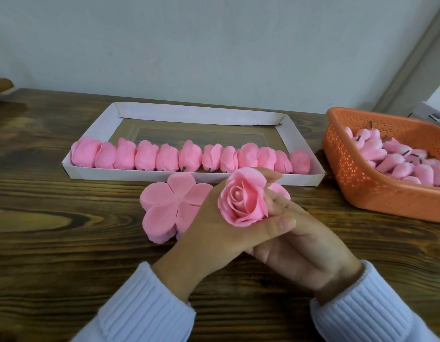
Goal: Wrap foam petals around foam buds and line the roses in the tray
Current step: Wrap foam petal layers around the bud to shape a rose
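Your left hand (209, 218) holds a finished rose (242, 201) in a closed grip, bloom turned up at you, over the middle of the bench (66, 255). Your right hand (302, 250), fingers loosely straight, cups it from below. The tray (194, 114) lies just beyond, toward the far edge. Its near row of roses (189, 157) lie on their sides, so this one likely needs tipping flat behind them.

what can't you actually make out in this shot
Head view: base and stem of the rose, covered by the left hand
Fingertips of the right hand, tucked behind the rose and left thumb; its grip is unclear
The flat petals, partly behind the left hand
The orange basket, cut by the right edge
A blurred brown object, cut by the left edge
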Demonstrator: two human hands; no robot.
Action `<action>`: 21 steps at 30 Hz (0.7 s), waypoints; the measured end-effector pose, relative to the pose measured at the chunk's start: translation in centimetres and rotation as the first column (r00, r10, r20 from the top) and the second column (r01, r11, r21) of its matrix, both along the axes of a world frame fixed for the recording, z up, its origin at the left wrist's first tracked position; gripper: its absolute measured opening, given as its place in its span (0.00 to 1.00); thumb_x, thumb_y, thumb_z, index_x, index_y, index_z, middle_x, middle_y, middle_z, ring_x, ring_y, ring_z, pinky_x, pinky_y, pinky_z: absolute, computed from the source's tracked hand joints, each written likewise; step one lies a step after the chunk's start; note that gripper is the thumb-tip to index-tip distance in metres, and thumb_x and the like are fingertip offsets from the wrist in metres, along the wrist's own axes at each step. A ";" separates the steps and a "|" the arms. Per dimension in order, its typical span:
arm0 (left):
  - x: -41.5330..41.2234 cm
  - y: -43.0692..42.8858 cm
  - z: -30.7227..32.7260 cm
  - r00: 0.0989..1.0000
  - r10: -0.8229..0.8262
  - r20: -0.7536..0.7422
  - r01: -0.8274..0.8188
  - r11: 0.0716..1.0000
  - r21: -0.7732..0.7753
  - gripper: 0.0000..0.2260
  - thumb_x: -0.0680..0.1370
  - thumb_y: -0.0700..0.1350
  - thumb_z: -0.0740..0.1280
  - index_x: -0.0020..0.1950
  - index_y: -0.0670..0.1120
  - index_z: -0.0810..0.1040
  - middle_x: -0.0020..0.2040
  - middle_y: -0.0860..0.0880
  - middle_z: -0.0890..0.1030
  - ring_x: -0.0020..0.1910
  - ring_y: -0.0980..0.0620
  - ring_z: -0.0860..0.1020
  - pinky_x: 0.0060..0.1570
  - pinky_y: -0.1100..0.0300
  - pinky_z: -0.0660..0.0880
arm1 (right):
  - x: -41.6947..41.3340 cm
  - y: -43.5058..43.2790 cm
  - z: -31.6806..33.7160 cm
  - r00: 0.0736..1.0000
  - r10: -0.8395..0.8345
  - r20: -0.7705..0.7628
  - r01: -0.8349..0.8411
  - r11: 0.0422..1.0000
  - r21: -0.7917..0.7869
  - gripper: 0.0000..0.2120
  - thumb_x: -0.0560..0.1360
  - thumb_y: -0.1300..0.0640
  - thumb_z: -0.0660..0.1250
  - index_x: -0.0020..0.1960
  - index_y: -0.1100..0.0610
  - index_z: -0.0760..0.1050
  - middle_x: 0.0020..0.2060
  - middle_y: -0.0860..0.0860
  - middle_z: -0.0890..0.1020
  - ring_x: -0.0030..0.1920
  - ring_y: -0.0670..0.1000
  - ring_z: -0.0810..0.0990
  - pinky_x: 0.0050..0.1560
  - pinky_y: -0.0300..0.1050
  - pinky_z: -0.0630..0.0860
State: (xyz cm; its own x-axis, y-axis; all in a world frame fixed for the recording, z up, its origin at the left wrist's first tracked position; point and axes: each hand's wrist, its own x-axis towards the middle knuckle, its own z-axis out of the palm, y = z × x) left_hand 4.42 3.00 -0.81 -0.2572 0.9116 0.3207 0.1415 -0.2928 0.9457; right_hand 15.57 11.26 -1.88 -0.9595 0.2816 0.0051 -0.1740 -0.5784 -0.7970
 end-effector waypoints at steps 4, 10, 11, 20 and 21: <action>0.1 0.1 0.0 1.000 0.007 0.019 -0.007 0.999 0.033 0.22 0.64 0.42 0.77 0.55 0.54 0.76 0.50 0.62 0.82 0.50 0.63 0.80 0.48 0.70 0.75 | -0.1 0.0 -0.2 0.997 -0.027 0.073 0.025 0.999 0.022 0.17 0.82 0.56 0.54 0.64 0.60 0.75 0.60 0.58 0.79 0.63 0.55 0.77 0.63 0.54 0.73; 0.2 0.1 -0.2 0.998 -0.003 0.055 -0.001 0.998 0.069 0.19 0.65 0.39 0.75 0.54 0.47 0.77 0.52 0.53 0.82 0.49 0.61 0.81 0.47 0.69 0.75 | -0.3 -0.2 -0.2 0.998 -0.051 0.046 0.049 0.998 0.038 0.16 0.80 0.59 0.56 0.64 0.62 0.74 0.57 0.58 0.79 0.60 0.55 0.78 0.60 0.51 0.76; 0.2 0.1 -0.2 0.998 0.002 0.059 -0.006 0.997 0.074 0.18 0.66 0.39 0.74 0.53 0.46 0.77 0.51 0.53 0.82 0.49 0.61 0.81 0.47 0.69 0.76 | -0.2 -0.3 -0.2 0.998 -0.053 0.022 0.052 0.998 0.026 0.17 0.78 0.59 0.58 0.64 0.62 0.74 0.57 0.58 0.80 0.59 0.55 0.78 0.60 0.51 0.77; 0.2 0.1 -0.2 0.998 0.011 0.054 -0.017 0.994 0.104 0.15 0.66 0.38 0.75 0.50 0.47 0.78 0.44 0.54 0.83 0.43 0.61 0.81 0.44 0.69 0.76 | -0.2 -0.3 0.2 0.997 -0.044 -0.062 0.044 0.999 -0.009 0.25 0.70 0.58 0.75 0.64 0.64 0.74 0.58 0.61 0.79 0.60 0.57 0.79 0.61 0.52 0.76; 0.2 0.1 -0.2 0.998 0.009 0.062 -0.016 0.994 0.108 0.14 0.66 0.39 0.75 0.50 0.46 0.78 0.45 0.54 0.83 0.44 0.61 0.81 0.45 0.69 0.76 | -0.3 -0.3 0.2 0.997 -0.041 -0.066 0.040 0.999 -0.018 0.26 0.70 0.57 0.74 0.65 0.64 0.73 0.59 0.62 0.78 0.61 0.58 0.78 0.62 0.52 0.75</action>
